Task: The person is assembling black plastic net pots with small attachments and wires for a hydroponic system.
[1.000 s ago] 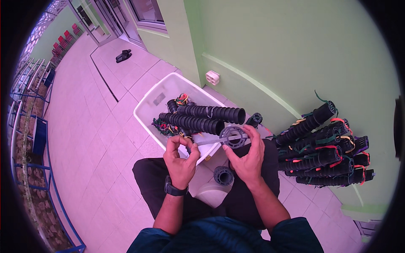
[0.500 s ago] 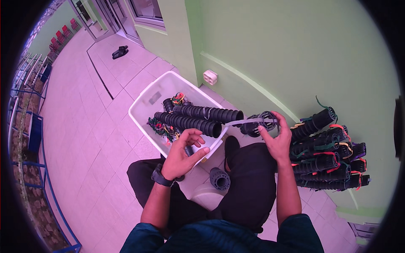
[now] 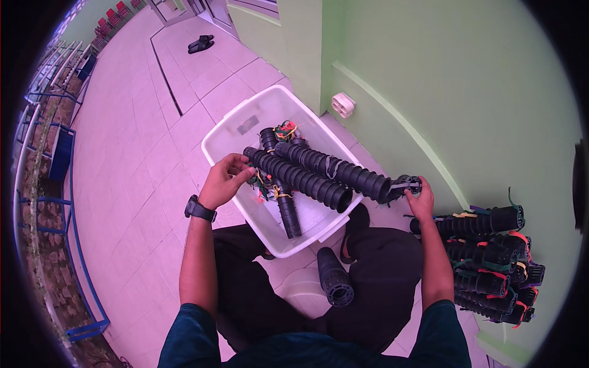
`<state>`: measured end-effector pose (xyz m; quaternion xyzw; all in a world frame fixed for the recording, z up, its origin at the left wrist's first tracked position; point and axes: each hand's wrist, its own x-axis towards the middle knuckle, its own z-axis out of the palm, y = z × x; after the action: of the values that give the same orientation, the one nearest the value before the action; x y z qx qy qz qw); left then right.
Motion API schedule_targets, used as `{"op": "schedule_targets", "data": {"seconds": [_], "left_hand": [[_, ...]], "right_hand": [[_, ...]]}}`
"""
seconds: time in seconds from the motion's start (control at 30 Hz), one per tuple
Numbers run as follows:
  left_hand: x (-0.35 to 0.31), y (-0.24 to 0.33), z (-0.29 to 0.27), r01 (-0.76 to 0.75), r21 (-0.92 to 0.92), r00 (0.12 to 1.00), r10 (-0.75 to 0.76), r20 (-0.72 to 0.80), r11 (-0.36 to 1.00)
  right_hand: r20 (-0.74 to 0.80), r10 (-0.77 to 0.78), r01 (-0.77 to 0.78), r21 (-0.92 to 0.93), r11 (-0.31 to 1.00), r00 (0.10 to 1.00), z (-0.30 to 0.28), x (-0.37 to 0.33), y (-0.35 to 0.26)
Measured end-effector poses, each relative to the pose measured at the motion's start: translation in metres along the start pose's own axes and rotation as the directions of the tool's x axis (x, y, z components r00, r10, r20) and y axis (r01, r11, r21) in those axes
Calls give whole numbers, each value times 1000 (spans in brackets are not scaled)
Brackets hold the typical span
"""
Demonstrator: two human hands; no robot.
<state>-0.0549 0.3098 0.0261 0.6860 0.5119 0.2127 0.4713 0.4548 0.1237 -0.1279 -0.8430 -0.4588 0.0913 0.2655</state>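
Note:
My right hand point(image 3: 421, 199) grips a black slotted net cup point(image 3: 405, 186) with a grey strap on it, beside the near end of a long ribbed stack of black cups point(image 3: 334, 165). My left hand point(image 3: 226, 179) is over the left rim of the white bin point(image 3: 279, 97). Its thumb and fingers are apart, close to the far end of a second cup stack point(image 3: 300, 179) and to a tangle of coloured straps point(image 3: 262, 187). Both stacks lie slanting across the bin, on top of a shorter stack point(image 3: 288, 214). Another black cup stack point(image 3: 335, 279) stands between my legs.
To my right, strapped black cup stacks point(image 3: 488, 254) are piled against the green wall point(image 3: 429, 80). A white wall fitting point(image 3: 343, 105) juts out beyond the bin. Black sandals point(image 3: 200, 44) lie on the tiled floor far ahead. Blue railing point(image 3: 70, 245) runs along the left.
My left hand has moved from the near side of the bin to its left rim. The grey strap, stretched out leftward before, is now gathered at the cup. My view has shifted.

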Motion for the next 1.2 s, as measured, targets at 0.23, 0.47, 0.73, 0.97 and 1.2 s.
{"op": "schedule_targets", "data": {"seconds": [0.23, 0.47, 0.73, 0.97, 1.2], "left_hand": [[22, -41, 4, -89, 93, 991, 98, -96, 992], [26, -40, -26, -25, 27, 912, 34, -409, 999], [7, -31, -68, -252, -428, 706, -138, -695, 868], [-7, -33, -81, -289, -542, 681, -229, -696, 790], [-11, -25, -76, -283, -593, 703, -257, -663, 754]], "right_hand": [[64, 7, -2, -86, 996, 998, 4, 21, 4], [400, 184, -63, -297, 953, 898, 18, 37, 21], [10, -411, 396, 249, 884, 912, 2, 69, -246], [802, -499, 308, 409, 859, 327, 248, -8, -357], [826, -369, 53, 384, 922, 425, 422, -56, -360]]}}
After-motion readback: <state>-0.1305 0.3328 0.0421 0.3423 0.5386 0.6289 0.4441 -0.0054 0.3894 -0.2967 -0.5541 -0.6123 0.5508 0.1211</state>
